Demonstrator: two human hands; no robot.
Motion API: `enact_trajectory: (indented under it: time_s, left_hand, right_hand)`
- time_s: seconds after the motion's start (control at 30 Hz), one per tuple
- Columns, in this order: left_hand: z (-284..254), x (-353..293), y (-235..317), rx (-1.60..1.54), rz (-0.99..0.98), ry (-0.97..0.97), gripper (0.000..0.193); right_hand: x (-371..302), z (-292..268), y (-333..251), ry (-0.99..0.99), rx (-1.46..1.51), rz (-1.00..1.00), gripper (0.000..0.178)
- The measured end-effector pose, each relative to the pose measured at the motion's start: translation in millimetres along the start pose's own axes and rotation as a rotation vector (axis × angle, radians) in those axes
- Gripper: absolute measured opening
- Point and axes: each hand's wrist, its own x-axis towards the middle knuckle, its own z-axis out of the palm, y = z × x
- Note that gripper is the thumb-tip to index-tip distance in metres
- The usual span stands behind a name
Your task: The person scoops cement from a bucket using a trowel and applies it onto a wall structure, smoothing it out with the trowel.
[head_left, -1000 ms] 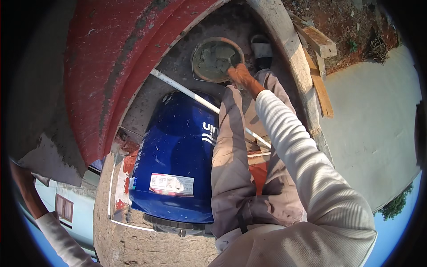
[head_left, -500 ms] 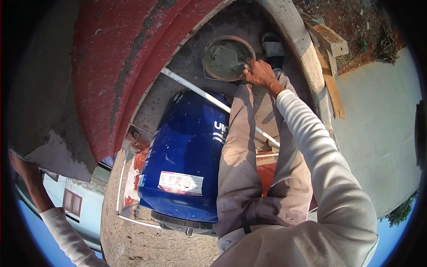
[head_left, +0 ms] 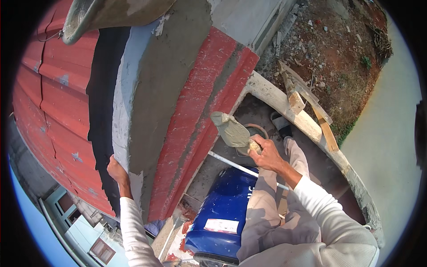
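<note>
My right hand (head_left: 267, 153) is closed round the handle of a trowel (head_left: 233, 130), its blade heaped with wet grey mortar. Below and behind the blade stands a round pan of mortar (head_left: 260, 127), partly hidden by the trowel and my hand. My left hand (head_left: 118, 171) grips the white top edge of a wall (head_left: 122, 104), its fingers partly out of sight. Beside that edge, the wall face carries a wide band of damp grey plaster (head_left: 162, 84), and a red painted strip (head_left: 195, 115) runs below it.
A blue tank (head_left: 220, 200) lies beside my legs, with a white pipe (head_left: 235, 164) across it. A curved parapet (head_left: 311, 127) with wooden boards (head_left: 327, 129) bounds the right side. Red roofing sheets (head_left: 62, 107) spread left; a large grey vessel (head_left: 111, 13) overhangs the top left.
My right hand has lifted from the pan, bringing up the mortar-laden trowel. The view has swung left, so the wall top and roof show; my left hand is on the wall edge.
</note>
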Motion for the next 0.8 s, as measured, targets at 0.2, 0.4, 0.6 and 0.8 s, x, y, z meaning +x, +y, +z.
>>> enact_trajectory:
  time_s: [0.2, 0.4, 0.6, 0.8]
  left_hand:
    - [7.4, 3.8, -7.3, 0.001, -0.050, -0.026, 0.026]
    - [15.6, 10.0, -31.3, 0.092, 0.001, -0.088, 0.025]
    - [12.0, 9.3, -18.5, -0.261, -0.155, -0.106, 0.028]
    - [-3.6, 6.6, -21.0, -0.345, -0.215, -0.132, 0.032]
  right_hand:
    - [87.1, 28.0, -88.1, 0.187, 0.254, -0.038, 0.027]
    - [168.7, 61.4, -138.6, 0.481, 0.395, -0.184, 0.036]
    - [221.8, 96.9, -172.2, 0.764, 0.355, -0.353, 0.037]
    - [178.8, 142.0, -147.0, 0.719, 0.378, -0.308, 0.037]
